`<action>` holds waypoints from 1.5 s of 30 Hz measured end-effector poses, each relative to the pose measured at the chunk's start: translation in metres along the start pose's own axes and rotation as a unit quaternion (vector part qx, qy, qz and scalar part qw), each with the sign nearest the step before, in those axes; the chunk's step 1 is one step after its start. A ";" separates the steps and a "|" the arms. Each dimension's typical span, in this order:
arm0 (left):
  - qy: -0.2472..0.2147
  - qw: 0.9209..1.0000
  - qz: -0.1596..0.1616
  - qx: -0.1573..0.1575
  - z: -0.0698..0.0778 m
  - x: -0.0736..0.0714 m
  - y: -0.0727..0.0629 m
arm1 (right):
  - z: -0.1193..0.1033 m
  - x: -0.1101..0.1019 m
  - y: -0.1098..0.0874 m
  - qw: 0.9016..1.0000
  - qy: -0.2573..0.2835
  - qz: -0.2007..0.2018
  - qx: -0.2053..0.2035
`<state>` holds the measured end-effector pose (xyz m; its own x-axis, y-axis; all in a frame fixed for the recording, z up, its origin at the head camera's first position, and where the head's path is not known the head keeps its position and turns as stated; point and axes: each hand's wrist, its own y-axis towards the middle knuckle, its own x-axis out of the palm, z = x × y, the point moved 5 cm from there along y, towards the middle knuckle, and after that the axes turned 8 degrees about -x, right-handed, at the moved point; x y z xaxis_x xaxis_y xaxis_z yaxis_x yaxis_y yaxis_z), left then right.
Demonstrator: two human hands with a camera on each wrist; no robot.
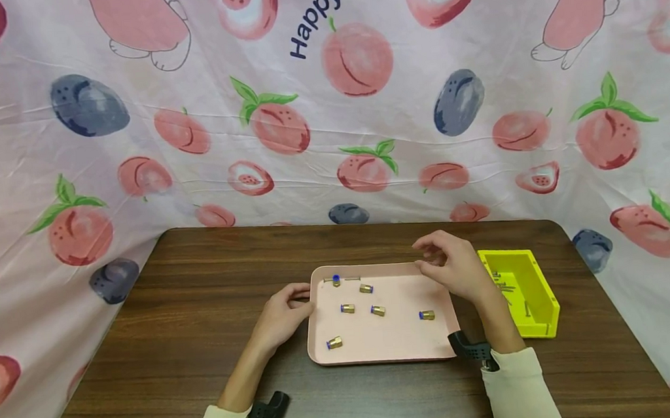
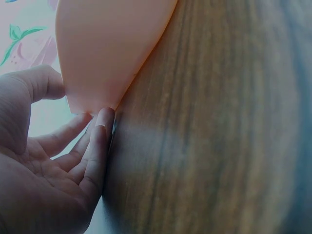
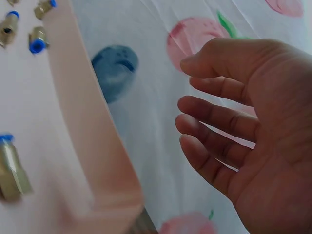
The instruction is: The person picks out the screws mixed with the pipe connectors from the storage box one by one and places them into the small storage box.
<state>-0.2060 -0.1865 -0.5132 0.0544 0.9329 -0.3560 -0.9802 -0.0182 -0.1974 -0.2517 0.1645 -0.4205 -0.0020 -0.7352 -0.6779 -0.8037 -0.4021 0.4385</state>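
A pale pink tray point(image 1: 398, 342) lies on the table, holding several brass push-in fittings with blue collars, among them one fitting point(image 1: 427, 315) toward the right side. Two thin screws point(image 1: 352, 278) lie near its back left corner, beside an upright fitting point(image 1: 336, 280). My left hand point(image 1: 281, 315) holds the tray's left edge; in the left wrist view the thumb is at the rim and the fingertips press the outer wall. Over the tray's back right corner hovers my right hand point(image 1: 452, 265), fingers loosely bent and nothing in them.
Just right of the tray stands a yellow bin point(image 1: 545, 291) with several screws point(image 1: 503, 285) inside. A patterned cloth point(image 1: 363, 121) hangs behind the wooden table point(image 1: 200, 298). Black wrist mounts point(image 1: 470, 348) sit on both forearms.
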 end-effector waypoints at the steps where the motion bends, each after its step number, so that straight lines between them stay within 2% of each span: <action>1: 0.000 1.000 0.000 -0.001 0.000 0.000 0.000 | -0.002 0.004 0.001 1.000 0.003 -0.003 -0.004; 14: 0.005 1.000 0.002 0.002 0.001 0.000 -0.001 | -0.016 0.039 0.012 0.998 0.034 -0.050 -0.033; 24: 0.005 1.000 0.009 0.002 0.000 -0.001 0.000 | -0.025 0.056 0.036 0.996 0.043 -0.064 -0.037; 31: 0.004 1.000 0.005 -0.001 -0.003 -0.001 0.000 | -0.026 0.074 0.050 0.993 0.077 -0.078 -0.045; 41: 0.001 1.000 0.003 0.000 0.000 -0.001 -0.001 | -0.025 0.096 0.048 0.985 0.105 -0.132 -0.027; 45: 0.003 1.000 0.005 -0.002 -0.001 -0.001 -0.001 | -0.025 0.101 0.045 0.983 0.092 -0.157 -0.014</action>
<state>-0.2050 -0.1874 -0.5137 0.0458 0.9308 -0.3626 -0.9800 -0.0285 -0.1971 -0.2735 0.0581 -0.4544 0.3535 -0.6572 -0.6656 -0.7311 -0.6380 0.2417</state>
